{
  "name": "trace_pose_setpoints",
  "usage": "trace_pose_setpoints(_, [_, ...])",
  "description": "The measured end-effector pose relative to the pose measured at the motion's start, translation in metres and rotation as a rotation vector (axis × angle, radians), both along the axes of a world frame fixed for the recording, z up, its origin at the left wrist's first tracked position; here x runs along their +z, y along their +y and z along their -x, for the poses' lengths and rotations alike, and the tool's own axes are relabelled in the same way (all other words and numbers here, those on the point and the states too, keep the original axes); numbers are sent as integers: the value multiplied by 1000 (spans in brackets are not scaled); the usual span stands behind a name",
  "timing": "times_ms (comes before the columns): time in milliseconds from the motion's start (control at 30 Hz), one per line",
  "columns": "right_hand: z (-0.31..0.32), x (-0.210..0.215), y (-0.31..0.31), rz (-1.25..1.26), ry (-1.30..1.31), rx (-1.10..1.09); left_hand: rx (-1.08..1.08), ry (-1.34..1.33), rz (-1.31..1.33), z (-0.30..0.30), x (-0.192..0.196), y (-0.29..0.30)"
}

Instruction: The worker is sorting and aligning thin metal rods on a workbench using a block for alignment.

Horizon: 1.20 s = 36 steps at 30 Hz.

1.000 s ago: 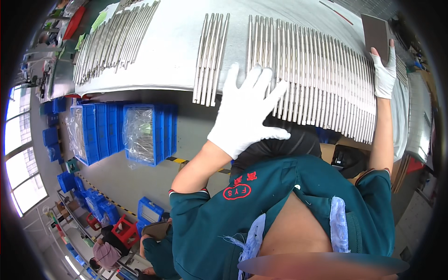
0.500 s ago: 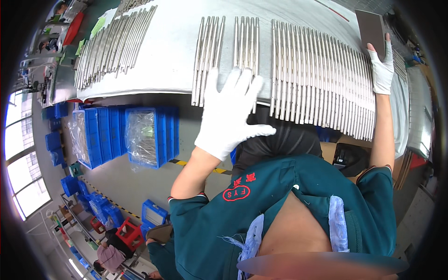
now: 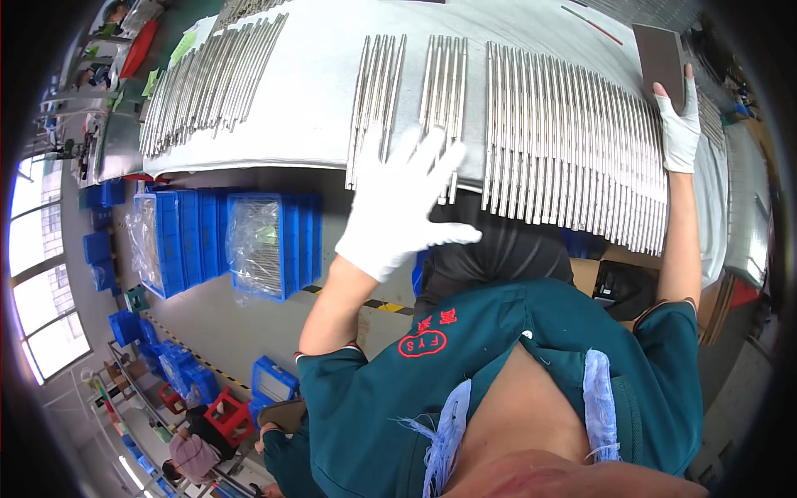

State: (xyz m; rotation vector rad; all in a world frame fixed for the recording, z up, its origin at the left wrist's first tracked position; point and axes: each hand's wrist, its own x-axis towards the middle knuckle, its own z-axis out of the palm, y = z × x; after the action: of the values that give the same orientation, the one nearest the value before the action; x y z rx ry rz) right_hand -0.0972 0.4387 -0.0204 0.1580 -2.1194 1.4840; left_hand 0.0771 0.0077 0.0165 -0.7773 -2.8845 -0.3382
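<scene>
My left hand [image 3: 397, 203], in a white glove, is open with its fingers spread above the near ends of two small groups of slim metal rods. The left group [image 3: 380, 79] and the middle group [image 3: 444, 75] lie side by side with a gap between them. To their right a wide row of similar rods [image 3: 564, 133] reaches past the table's near edge. At the far right end of that row, my gloved right hand [image 3: 681, 133] grips a flat brown board [image 3: 660, 58] at its lower corner, thumb against its face; some fingers are hidden.
More rods [image 3: 216, 75] lie at the table's left end. A thin red-tipped stick [image 3: 591, 25] rests on the pale table cover [image 3: 315, 100]. Blue crates [image 3: 299, 241] with plastic-wrapped rods stand on the floor at left. Co-workers [image 3: 199, 448] sit at lower left.
My left hand has drawn back slightly to the left and toward me, fingers still spread. My right hand and the brown board stay about where they were.
</scene>
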Motion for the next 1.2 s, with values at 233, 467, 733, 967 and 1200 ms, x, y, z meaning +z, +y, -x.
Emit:
trace_pose_setpoints(233, [1, -2, 1, 8, -1, 3, 62, 7, -12, 17, 7, -48])
trace_pose_setpoints(467, [1, -2, 2, -10, -19, -21, -34, -98, -51, 21, 3, -41])
trace_pose_setpoints(733, [3, -3, 2, -6, 12, -6, -181, -69, -51, 25, 4, -8])
trace_pose_setpoints(967, [3, -5, 9, -168, 37, -45, -176, -32, -67, 22, -1, -12])
trace_pose_setpoints(1200, [13, -21, 22, -140, 24, -1, -84, -38, -30, 21, 0, -47])
